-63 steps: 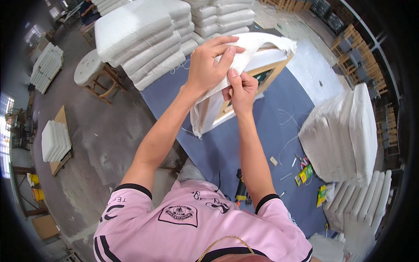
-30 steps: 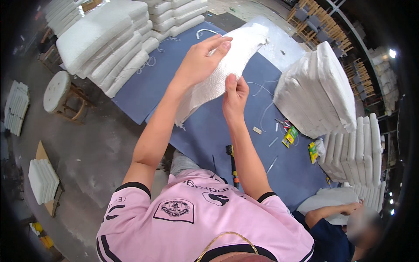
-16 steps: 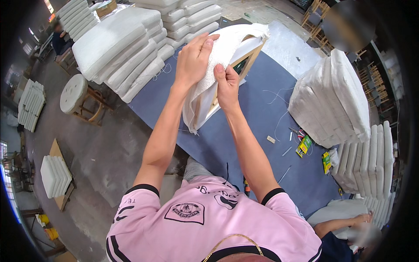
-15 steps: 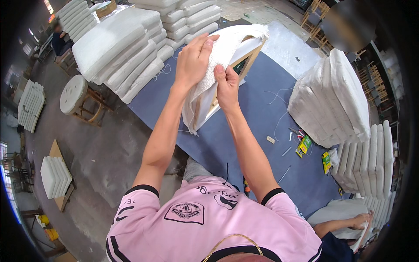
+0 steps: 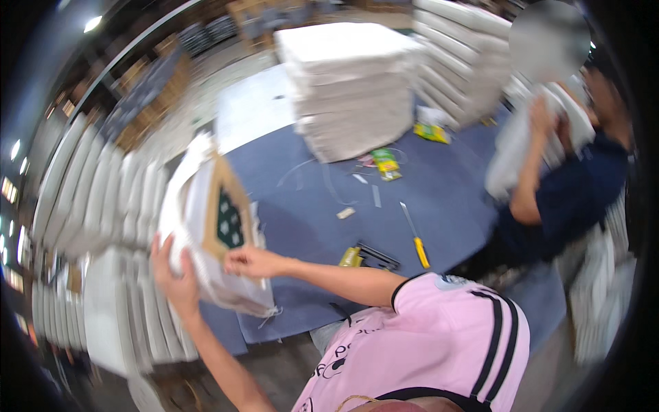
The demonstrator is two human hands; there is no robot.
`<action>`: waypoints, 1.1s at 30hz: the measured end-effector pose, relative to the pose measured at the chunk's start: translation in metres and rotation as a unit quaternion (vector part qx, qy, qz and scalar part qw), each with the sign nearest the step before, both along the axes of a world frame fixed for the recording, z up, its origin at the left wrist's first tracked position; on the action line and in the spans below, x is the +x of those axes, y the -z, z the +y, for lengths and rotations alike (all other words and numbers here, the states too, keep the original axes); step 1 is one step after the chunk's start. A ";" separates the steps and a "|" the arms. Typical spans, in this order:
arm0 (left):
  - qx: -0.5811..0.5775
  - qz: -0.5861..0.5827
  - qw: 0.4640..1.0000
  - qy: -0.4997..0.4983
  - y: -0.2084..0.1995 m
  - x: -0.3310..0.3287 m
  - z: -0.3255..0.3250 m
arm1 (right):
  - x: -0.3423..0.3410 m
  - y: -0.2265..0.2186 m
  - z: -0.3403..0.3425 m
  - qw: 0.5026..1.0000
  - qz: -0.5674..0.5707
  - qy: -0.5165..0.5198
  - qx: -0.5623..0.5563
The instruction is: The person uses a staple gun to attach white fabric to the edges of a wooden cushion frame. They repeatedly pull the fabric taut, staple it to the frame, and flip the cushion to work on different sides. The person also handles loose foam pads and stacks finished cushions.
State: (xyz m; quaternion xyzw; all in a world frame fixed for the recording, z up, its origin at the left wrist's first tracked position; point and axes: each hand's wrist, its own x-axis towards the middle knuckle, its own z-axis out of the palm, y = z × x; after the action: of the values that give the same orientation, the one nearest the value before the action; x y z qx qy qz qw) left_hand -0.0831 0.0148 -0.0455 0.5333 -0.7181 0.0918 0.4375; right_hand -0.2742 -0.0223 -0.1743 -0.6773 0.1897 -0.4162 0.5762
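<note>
A white seat cushion (image 5: 184, 226) stands on edge at the left of the blue table. Its wooden frame (image 5: 221, 199) faces right, with a dark green white-patterned panel inside the frame. My left hand (image 5: 177, 278) holds the cushion's white covered side, with thumb and fingers apart on the fabric. At the frame's lower edge is my right hand (image 5: 248, 262), its fingers curled together against the pale lining. What they pinch is hidden and blurred.
A stapler-like black and yellow tool (image 5: 371, 257), a yellow-handled screwdriver (image 5: 416, 240) and yellow-green packets (image 5: 386, 165) lie on the blue table (image 5: 453, 199). Stacked white cushions (image 5: 353, 89) stand beyond; more (image 5: 117, 295) fill the left. A co-worker (image 5: 576, 172) handles a white piece at right.
My view has swung to the right, so the cushion now appears at the left with its framed side showing more. My right hand has moved lower along the frame. The co-worker has come into fuller view.
</note>
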 end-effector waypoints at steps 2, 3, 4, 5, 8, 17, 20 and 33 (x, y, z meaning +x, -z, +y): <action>0.030 -0.014 0.999 -0.018 -0.010 -0.015 0.001 | -0.062 0.058 0.015 0.975 0.207 0.078 0.004; 0.035 -0.019 0.999 0.001 -0.009 -0.017 -0.008 | -0.095 0.115 0.022 0.956 0.235 0.176 -0.009; 0.038 -0.022 0.999 0.007 -0.010 -0.014 -0.017 | -0.126 0.161 0.036 0.929 0.262 0.258 -0.025; 0.056 -0.025 0.998 0.002 -0.012 -0.006 -0.022 | -0.151 0.177 0.059 0.879 0.352 0.315 0.067; 0.119 -0.024 0.992 -0.011 -0.019 0.012 -0.032 | -0.207 0.197 0.115 0.777 0.482 0.384 0.126; 0.125 -0.023 0.991 -0.038 -0.033 0.011 -0.057 | -0.214 0.238 0.153 0.773 0.485 0.405 0.059; 0.067 -0.028 0.996 -0.057 -0.026 0.002 -0.062 | -0.215 0.223 0.127 0.794 0.450 0.395 0.104; -0.058 0.004 0.993 -0.101 0.000 -0.023 -0.022 | -0.116 -0.066 0.038 0.981 0.079 0.148 0.093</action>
State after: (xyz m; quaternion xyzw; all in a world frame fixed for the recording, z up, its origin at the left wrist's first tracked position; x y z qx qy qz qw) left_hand -0.1062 -0.0071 -0.0456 0.5770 -0.6525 0.1754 0.4589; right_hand -0.3905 0.0160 -0.1081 -0.6163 0.3706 -0.4224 0.5518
